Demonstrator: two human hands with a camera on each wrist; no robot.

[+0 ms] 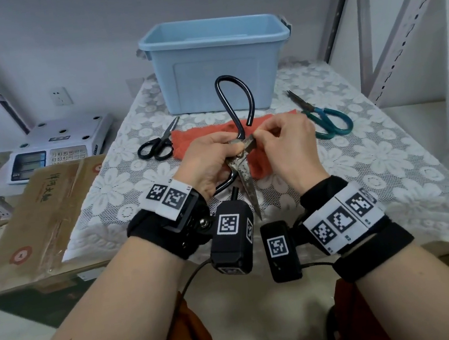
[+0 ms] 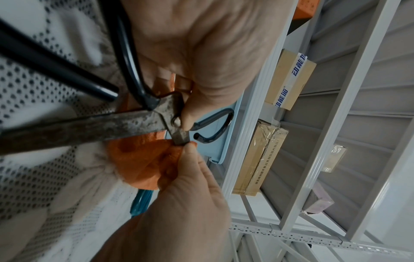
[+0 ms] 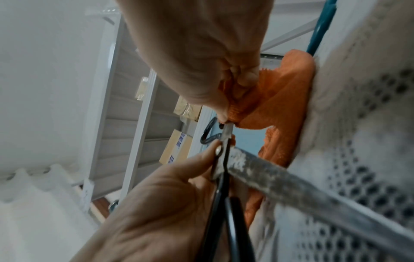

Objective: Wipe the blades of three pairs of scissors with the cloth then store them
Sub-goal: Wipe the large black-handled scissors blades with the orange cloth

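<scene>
I hold a large old iron pair of scissors [image 1: 242,167] with black loop handles spread open above the table. My left hand [image 1: 230,148] grips it at the pivot [image 2: 177,121]. One rusty blade [image 2: 89,129] points back toward me. The other blade's end [image 3: 227,132] goes into the orange cloth [image 1: 198,137], which my right hand [image 1: 260,135] pinches around it. The rest of the cloth [image 3: 282,99] trails on the table. Small black-handled scissors [image 1: 157,147] lie left of the cloth. Teal-handled scissors [image 1: 325,121] lie on its right. A light blue bin [image 1: 216,63] stands open behind.
White lace tablecloth [image 1: 362,166] covers the table. A weighing scale [image 1: 59,145] and a flat cardboard box [image 1: 39,223] sit to the left. Grey metal rack posts [image 1: 401,32] rise at the right, with boxes [image 2: 289,79] on upper shelves.
</scene>
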